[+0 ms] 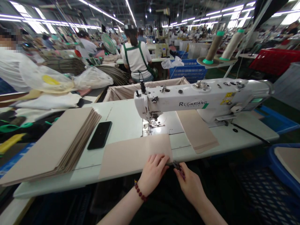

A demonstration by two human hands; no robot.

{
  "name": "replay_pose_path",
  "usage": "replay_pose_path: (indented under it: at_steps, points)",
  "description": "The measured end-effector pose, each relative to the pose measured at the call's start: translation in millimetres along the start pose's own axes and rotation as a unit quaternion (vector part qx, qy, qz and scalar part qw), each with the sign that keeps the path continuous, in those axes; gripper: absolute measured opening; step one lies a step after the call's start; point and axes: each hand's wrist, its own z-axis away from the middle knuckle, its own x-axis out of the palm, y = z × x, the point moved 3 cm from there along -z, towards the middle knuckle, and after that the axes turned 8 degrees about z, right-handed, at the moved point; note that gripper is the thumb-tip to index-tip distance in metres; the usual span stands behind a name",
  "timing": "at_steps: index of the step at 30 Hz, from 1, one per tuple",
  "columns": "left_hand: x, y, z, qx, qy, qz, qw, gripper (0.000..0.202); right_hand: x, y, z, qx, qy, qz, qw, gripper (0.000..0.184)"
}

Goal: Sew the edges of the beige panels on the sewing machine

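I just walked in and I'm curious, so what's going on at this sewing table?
A person sits at a long white sewing table. Their left hand, wearing a red bead bracelet, rests on a flat beige rectangular panel. The fingers of their right hand hold small dark snips at the panel's edge. A white industrial sewing machine stands just beyond, with a stack of beige panels and a black smartphone to the left.
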Motion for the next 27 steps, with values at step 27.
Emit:
replay_pose_path:
  at_steps: [27]
  points:
    - [-5.6, 11.4, -7.9, -0.109, 0.022, 0.140, 0.984, 0.010, -9.2, -7.7, 3.6, 0.000, 0.002, 0.001, 1.000, 0.018]
